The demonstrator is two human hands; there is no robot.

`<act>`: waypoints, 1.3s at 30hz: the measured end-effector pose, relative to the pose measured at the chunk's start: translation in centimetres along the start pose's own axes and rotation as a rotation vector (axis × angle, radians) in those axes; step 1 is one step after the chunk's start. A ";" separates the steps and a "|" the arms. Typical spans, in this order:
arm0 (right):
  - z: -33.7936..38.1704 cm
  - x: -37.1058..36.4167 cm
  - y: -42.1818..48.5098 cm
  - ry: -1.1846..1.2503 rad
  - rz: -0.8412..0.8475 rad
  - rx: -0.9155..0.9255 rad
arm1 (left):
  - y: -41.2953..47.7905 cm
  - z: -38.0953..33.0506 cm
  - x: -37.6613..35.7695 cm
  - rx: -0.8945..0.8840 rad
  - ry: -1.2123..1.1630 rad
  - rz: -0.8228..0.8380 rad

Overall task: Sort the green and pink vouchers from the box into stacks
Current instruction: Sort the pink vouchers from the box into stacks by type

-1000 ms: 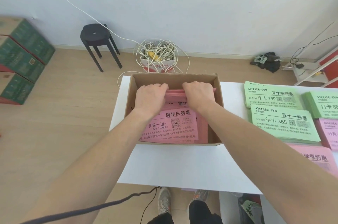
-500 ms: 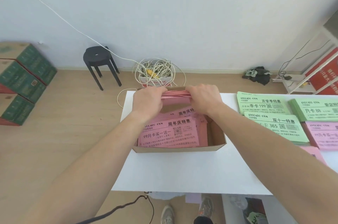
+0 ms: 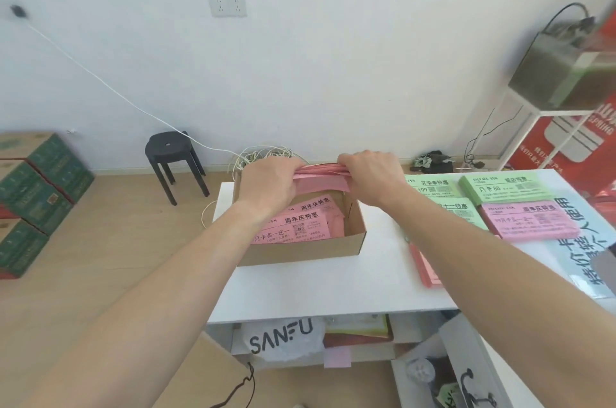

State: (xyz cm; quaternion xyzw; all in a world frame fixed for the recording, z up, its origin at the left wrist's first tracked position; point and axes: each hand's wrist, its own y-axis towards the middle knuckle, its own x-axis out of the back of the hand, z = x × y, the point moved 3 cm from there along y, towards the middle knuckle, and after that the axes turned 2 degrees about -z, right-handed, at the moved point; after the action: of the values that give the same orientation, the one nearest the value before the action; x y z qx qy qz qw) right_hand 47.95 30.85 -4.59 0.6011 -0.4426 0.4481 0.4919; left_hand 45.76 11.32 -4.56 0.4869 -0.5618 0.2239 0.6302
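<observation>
Above the box (image 3: 300,252), a pink voucher bundle (image 3: 321,180) is gripped by the left hand (image 3: 270,181) and right hand (image 3: 370,174). The box is set on a white table (image 3: 333,287), a black stool (image 3: 173,154) to its left.

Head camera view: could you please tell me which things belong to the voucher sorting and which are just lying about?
Job: left hand, right hand, pink bundle, box, green stacks, pink stack.
Lying about: black stool, cable coil, green cartons, SANFU bag.
</observation>
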 end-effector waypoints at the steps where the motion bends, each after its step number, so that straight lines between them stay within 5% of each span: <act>1: -0.3 0.3 -1.0 0.010 -0.003 -0.002 | -0.6 -0.8 0.3 0.000 0.010 -0.003; 14: 0.0 -1.7 -13.6 0.066 0.237 0.081 | -12.7 -7.7 -2.2 0.048 -0.024 0.153; 39: -1.5 -11.8 -14.4 0.159 0.468 0.026 | -13.8 -5.1 -10.7 0.310 -0.234 0.453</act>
State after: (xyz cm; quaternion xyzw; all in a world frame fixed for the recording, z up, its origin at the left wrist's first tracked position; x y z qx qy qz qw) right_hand 59.33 35.15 -18.74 0.4515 -0.5238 0.6013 0.4003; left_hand 56.83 12.70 -18.93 0.4619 -0.6840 0.3843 0.4135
